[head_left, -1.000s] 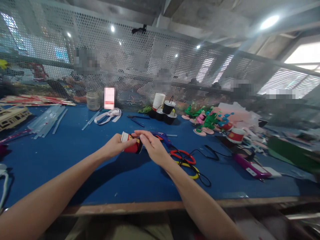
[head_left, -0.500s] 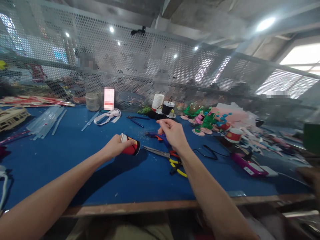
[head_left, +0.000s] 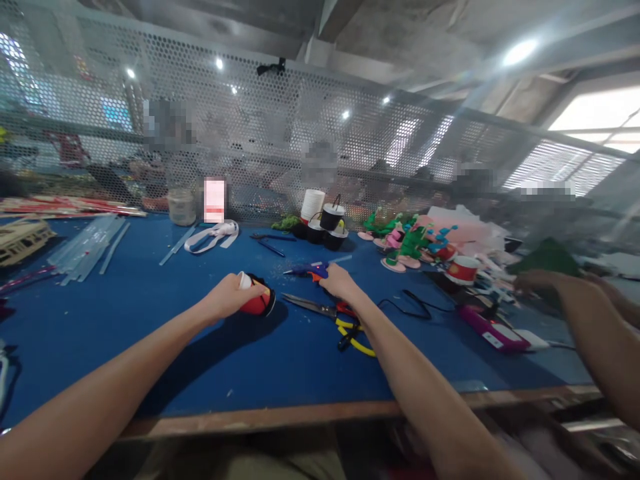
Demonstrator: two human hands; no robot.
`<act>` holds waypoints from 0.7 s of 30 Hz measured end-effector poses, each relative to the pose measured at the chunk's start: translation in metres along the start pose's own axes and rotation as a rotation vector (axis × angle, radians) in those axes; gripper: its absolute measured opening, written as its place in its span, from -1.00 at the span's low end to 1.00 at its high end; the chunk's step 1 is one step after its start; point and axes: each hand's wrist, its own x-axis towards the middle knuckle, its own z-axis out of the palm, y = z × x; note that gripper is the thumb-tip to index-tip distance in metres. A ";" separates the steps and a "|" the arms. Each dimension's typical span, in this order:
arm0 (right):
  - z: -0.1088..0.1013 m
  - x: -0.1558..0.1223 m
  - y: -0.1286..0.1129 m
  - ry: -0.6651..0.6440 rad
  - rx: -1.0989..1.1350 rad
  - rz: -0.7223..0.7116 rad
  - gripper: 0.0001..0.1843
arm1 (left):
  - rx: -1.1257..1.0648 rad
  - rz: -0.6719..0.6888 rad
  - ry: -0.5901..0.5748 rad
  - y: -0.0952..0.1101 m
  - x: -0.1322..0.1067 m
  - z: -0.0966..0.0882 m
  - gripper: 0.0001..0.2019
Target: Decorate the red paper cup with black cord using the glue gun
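Observation:
My left hand [head_left: 226,295] is closed around a small red paper cup [head_left: 257,303] with a white end and black trim, which lies tilted just above the table. My right hand [head_left: 340,281] is closed on the handle of a blue hot glue gun [head_left: 306,268] with an orange trigger, its nozzle pointing left. Part of the handle is hidden behind the fingers. Below it, scissors [head_left: 311,305] lie with their blades toward the cup; pliers with yellow handles [head_left: 356,337] rest beside them, partly behind my right wrist.
White paper cups [head_left: 313,205] and small black buckets [head_left: 333,217] stand at the back. Green and pink crafts [head_left: 413,241] sit right of them. A purple power strip [head_left: 493,328] lies right, near a co-worker's arm [head_left: 585,300]. Glue sticks [head_left: 85,250] and white ribbon [head_left: 213,235] lie left.
My right hand has come down onto the glue gun's handle. My left hand still holds the cup. A co-worker's arm has come into view at the right with something green.

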 end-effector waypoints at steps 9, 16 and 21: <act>-0.035 -0.043 -0.016 -0.109 0.819 -0.106 -0.85 | -0.057 -0.036 -0.024 -0.007 0.005 -0.002 -0.64; -0.024 -0.069 -0.019 -0.267 0.785 -0.264 -0.81 | -0.115 -0.097 0.027 -0.008 0.008 -0.007 -0.66; -0.022 -0.078 -0.020 -0.270 0.629 -0.276 -0.72 | -0.054 -0.120 0.019 -0.011 0.012 -0.008 -0.64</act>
